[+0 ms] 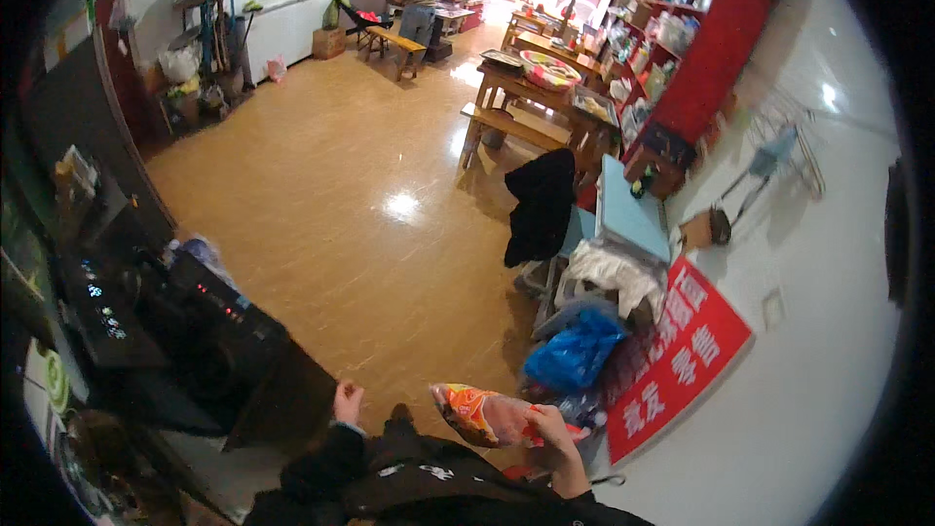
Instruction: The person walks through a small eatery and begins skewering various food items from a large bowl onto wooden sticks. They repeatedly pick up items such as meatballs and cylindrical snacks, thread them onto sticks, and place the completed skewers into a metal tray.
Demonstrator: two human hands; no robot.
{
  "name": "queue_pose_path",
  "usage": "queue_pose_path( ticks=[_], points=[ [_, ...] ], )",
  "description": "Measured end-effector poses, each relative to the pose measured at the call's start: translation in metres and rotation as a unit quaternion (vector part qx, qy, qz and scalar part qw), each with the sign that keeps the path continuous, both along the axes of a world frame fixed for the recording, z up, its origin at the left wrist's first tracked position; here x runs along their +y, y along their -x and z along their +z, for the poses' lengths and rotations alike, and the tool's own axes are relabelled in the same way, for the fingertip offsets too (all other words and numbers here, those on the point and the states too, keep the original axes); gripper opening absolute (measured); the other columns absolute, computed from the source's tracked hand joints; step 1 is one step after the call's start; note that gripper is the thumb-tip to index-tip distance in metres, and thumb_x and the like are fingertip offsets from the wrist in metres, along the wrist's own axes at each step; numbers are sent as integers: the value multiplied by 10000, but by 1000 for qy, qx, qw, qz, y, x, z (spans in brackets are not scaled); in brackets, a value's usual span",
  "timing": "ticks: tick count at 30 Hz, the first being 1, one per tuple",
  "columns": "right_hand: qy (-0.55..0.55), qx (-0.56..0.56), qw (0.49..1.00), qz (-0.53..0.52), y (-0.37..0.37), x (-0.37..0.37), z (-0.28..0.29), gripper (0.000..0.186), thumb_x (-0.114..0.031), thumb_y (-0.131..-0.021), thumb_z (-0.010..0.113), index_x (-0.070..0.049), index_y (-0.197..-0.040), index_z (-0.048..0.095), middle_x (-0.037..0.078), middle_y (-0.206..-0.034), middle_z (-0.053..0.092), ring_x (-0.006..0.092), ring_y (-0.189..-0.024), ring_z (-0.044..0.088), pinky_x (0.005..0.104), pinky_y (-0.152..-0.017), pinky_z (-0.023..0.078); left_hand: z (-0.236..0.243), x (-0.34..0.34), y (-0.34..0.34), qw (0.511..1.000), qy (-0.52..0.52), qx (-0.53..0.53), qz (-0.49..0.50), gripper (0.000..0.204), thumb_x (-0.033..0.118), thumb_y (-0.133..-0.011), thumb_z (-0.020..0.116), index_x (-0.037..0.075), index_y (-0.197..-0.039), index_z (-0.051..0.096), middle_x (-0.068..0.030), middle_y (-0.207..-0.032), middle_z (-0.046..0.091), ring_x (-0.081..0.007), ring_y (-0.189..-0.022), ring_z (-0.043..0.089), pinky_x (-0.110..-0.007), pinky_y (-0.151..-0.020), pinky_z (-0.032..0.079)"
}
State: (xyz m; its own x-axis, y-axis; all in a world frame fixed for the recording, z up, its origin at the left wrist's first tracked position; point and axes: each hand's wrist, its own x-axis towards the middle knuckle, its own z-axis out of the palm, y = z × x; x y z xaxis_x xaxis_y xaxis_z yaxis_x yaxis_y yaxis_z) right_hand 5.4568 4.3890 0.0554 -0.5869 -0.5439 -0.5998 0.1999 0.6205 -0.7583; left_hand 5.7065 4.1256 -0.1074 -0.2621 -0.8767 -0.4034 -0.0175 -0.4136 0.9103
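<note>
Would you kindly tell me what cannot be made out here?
Head view:
Part of the printed package: covered by the right hand.
Contents of the blue bag: hidden by its plastic.
Hands of the far person: too small and blurred.
Black object at far right: cut off by the dark rim.

A dark garment front (467, 487) bears white markings (391, 470). Left of it, a black sleeve (321, 468) ends in a pale cuff (353, 426); right of it, another dark sleeve (604, 512) leaves the forearm (571, 475) bare.
</note>
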Motion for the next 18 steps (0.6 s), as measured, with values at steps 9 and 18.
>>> queue_pose_path(
  ticks=[9, 18],
  points=[
    [197, 75, 959, -191, 181, -114, 16, 144, -122, -759, 509, -27, -656, 543, -3, -617, 531, 84, -500, 482, 212, -454, 385, 87, -166, 232, 990, 44, 93, -96, 387, 104, -782, 548, 27, -1139, 420, -90, -1064, 463, -171, -965, 450, -288, -824, 386],
    [224, 16, 922, -315, 389, -278, 0, 147, -81, -753, 498, -56, -608, 494, -19, -592, 468, 78, -519, 437, 218, -465, 355, 106, -347, 433, 994, 70, 76, -25, 333, 78, -781, 527, 41, -1102, 444, -54, -1004, 482, -144, -918, 459, -265, -790, 380]
  ],
)
